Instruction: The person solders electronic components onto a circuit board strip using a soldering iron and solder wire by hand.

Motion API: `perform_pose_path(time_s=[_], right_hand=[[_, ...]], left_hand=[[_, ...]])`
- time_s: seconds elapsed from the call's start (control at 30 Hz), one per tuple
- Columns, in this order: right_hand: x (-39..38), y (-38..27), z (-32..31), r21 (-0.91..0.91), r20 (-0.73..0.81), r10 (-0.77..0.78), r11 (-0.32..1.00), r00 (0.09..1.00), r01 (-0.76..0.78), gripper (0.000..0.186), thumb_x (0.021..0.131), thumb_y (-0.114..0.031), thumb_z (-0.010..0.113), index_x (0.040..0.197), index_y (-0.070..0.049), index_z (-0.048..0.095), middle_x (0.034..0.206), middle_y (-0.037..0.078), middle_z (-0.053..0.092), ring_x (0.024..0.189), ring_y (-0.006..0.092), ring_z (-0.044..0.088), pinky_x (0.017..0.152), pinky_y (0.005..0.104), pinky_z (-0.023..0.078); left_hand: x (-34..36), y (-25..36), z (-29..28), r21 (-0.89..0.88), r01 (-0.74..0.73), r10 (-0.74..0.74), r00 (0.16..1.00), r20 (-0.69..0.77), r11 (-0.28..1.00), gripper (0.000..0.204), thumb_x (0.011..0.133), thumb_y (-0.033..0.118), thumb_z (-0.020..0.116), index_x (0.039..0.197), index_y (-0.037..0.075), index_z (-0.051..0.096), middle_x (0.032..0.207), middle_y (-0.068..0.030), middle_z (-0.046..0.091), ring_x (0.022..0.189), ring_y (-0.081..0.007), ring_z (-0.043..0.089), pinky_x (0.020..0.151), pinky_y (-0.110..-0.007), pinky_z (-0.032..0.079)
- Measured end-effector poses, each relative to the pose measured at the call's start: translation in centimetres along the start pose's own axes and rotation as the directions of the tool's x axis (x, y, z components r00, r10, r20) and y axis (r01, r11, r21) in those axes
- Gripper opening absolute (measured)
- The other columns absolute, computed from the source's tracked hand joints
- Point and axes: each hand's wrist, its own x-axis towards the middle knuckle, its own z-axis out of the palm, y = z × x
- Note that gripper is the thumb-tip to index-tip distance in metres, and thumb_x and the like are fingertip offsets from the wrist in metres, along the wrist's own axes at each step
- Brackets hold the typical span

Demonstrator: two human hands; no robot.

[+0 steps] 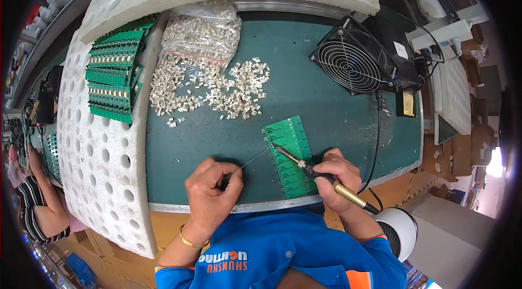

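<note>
A green circuit board panel (294, 179) lies on the dark green bench mat near its front edge, with rows of pins along its left side. My right hand (338, 179) is closed around a soldering iron (348, 193), whose tip touches or nearly touches the upper left part of the board. Between the fingers of my left hand (213, 189) is a thin solder wire (254, 159), its free end reaching the board close to the iron's tip. Whether tip and wire actually meet is too small to tell.
Small white pin connectors (234, 93) lie heaped behind the board, partly spilling from a clear plastic bag (204, 30). Stacked green circuit boards (114, 77) rest on white perforated foam (106, 180) at left. A black fan (350, 63) stands back right; the iron's cable (379, 136) crosses the mat.
</note>
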Motion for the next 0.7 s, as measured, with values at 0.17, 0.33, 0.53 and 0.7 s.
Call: perform_pose_path(time_s=[0.17,0.33,0.53,0.7], right_hand=[[0.0,-0.07,0.03,0.0,0.001,0.009,1.0,1.0,-0.009,0.023,0.072,0.0,0.071,0.094,-0.001,0.064,0.069,0.01,0.061,0.056,0.0227,0.053,0.067,0.0383,0.045],[0.04,-0.18,-0.02,-0.039,0.008,0.014,0.999,1.0,-0.014,0.023,0.072,-0.001,0.071,0.094,0.0,0.064,0.07,0.01,0.061,0.057,0.0233,0.053,0.067,0.039,0.046],[-0.16,-0.14,-0.07,-0.046,0.012,-0.008,0.999,1.0,0.008,0.023,0.073,-0.002,0.07,0.094,0.0,0.064,0.07,0.01,0.06,0.058,0.0242,0.054,0.066,0.0387,0.046],[-0.03,-0.06,-0.03,-0.048,0.019,-0.017,0.999,1.0,0.018,0.022,0.073,-0.003,0.07,0.094,0.001,0.064,0.071,0.01,0.06,0.058,0.0245,0.054,0.065,0.0385,0.046]], left_hand=[[0.04,0.14,0.2,-0.006,0.009,-0.009,1.0,0.006,1.0,0.003,0.074,0.0,0.071,0.076,0.002,0.07,0.061,-0.0029,0.049,0.055,-0.011,0.044,0.05,-0.027,0.033],[0.25,-0.38,0.32,0.018,-0.077,0.077,0.997,0.005,0.997,0.006,0.073,-0.001,0.071,0.076,0.003,0.069,0.061,-0.004,0.05,0.049,-0.0113,0.046,0.045,-0.027,0.035],[0.24,-0.02,0.28,0.021,-0.075,0.075,0.997,0.015,0.997,0.006,0.073,-0.001,0.071,0.075,0.003,0.068,0.061,-0.0042,0.05,0.049,-0.0114,0.047,0.045,-0.027,0.036],[0.28,-0.18,0.33,0.01,-0.078,0.078,0.997,0.008,0.997,0.005,0.074,-0.001,0.071,0.075,0.002,0.068,0.061,-0.0044,0.05,0.049,-0.0114,0.047,0.045,-0.027,0.036]])
